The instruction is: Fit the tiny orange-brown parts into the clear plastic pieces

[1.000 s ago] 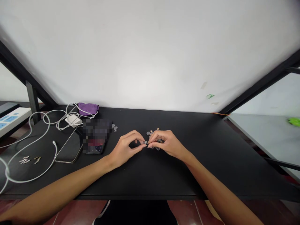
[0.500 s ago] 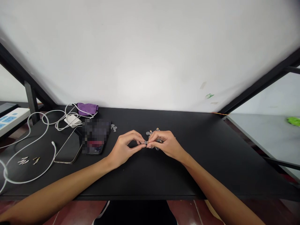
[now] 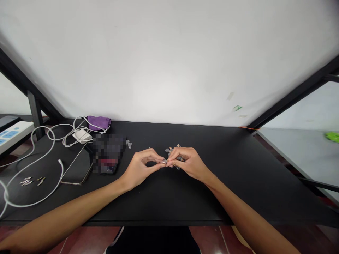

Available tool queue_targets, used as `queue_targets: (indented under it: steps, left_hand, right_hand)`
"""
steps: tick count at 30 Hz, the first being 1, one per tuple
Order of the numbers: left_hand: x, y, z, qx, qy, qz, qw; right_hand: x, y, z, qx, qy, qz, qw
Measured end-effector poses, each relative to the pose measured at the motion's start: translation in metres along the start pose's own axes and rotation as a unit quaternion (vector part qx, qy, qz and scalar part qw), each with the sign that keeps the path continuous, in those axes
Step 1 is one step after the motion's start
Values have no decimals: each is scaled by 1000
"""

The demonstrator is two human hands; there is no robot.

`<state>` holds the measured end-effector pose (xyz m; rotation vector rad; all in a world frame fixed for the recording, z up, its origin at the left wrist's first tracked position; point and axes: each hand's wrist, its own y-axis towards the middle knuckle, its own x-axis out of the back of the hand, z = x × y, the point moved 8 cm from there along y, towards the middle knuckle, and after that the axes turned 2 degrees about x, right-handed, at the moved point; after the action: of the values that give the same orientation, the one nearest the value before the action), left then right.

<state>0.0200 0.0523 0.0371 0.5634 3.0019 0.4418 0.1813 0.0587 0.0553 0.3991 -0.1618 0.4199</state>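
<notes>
Thumb and fingers of my left hand (image 3: 141, 166) are pinched on a small clear plastic piece (image 3: 164, 161) above the black table. My right hand (image 3: 186, 161) pinches the other end of that piece, so the two sets of fingertips nearly meet. The fingers cover most of it, and its exact kind cannot be made out. Behind and beneath my right fingers lies a cluster of small clear pieces (image 3: 167, 150), some with copper-coloured bits; my right hand hides part of it. A few more clear pieces (image 3: 129, 144) lie farther left, by a phone.
Left of my hands lie a dark phone (image 3: 77, 165), another phone (image 3: 108, 169) partly blurred out, a white charger (image 3: 82, 136) with a looping white cable (image 3: 43, 203), and a purple pouch (image 3: 99, 122). Small metal-looking bits (image 3: 26, 181) lie near the cable. A white wall stands behind the black table (image 3: 169, 208).
Both hands stay in almost the same place, fingertips still together. The clear piece between them has turned slightly and shows a little differently.
</notes>
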Motion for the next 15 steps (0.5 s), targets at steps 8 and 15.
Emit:
queue_targets:
  steps: [8,15]
  left_hand:
    - [2,-2,-5,-44,32,-11,998]
    - [6,0,-6,-32,27,-42,998]
  right_hand:
    - [-3,0,-21,-58,84,-41,994]
    - [0,1,-17,-58,75,-7,995]
